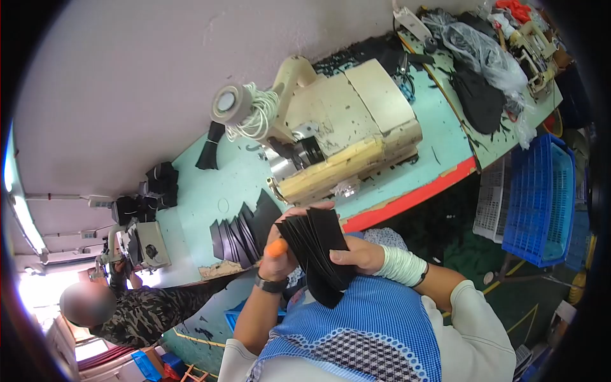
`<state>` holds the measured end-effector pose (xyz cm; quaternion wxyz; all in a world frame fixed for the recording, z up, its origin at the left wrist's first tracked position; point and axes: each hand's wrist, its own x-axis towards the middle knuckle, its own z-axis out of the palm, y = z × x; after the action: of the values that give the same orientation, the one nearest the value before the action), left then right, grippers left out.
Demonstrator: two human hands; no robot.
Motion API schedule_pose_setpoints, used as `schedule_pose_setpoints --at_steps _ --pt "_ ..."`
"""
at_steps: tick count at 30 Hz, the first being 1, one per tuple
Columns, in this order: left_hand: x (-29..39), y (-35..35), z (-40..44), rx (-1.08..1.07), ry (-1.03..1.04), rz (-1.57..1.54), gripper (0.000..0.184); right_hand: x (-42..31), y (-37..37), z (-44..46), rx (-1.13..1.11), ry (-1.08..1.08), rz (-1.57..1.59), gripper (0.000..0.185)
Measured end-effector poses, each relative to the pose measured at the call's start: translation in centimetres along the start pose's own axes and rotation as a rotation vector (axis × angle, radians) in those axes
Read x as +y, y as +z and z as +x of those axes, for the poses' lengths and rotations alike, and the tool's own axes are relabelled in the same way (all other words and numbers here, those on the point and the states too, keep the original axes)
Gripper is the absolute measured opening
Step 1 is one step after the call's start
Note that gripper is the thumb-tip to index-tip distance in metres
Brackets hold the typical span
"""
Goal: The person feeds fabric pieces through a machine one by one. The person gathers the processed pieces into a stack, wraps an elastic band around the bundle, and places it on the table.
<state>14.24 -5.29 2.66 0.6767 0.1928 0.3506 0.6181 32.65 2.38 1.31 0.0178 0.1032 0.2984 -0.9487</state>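
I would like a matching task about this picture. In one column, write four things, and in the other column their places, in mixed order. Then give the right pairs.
Things
1. Stack of black pieces
2. Orange cover
3. Pale wrap
4. Large cream machine

Places
A. Around the wrist of the right hand
B. Standing on the pale green table
C. Held in both hands, in front of the checked apron
D. Capping a digit of the left hand

Right pairs: 1-C, 2-D, 3-A, 4-B
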Motion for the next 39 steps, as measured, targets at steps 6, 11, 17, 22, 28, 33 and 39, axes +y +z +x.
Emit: schedule_pose_setpoints --at_steps 6,11,17,22,28,33,39 --pt "4.3 -0.4 -0.9 0.112 0.047 0.367 0.060 -2.1 1.5 4.5 0.364 -0.184 -0.250 0.046" --pt "8.7 2.1 -1.9 -0.057 -0.132 1.270 0.028 -2.0 1.9 5.4 0.483 -0.257 0.081 0.036" --pt "9.1 -0.8 -3.8 0.221 0.454 1.005 0.021 0.0 0.5 4.5 0.498 -0.392 0.432 0.039" --pt "6.7 -1.8 -3.3 -0.080 0.196 1.305 0.015 -0.7 4.5 5.7 0.542 -0.357 -0.100 0.068" --pt "6.4 -3.6 -1.5 -0.053 0.185 0.611 0.102 -1.1 5.3 5.5 0.475 -0.353 0.049 0.075" --pt "7.1 -3.3 0.7 -0.087 -0.012 0.426 0.076 0.2 3.7 6.4 0.201 -0.163 -0.132 0.087" --pt "6.9 -4.2 2.4 -0.030 -0.270 0.075 0.066 -2.3 2.5 7.6 0.074 -0.090 -0.253 0.080"
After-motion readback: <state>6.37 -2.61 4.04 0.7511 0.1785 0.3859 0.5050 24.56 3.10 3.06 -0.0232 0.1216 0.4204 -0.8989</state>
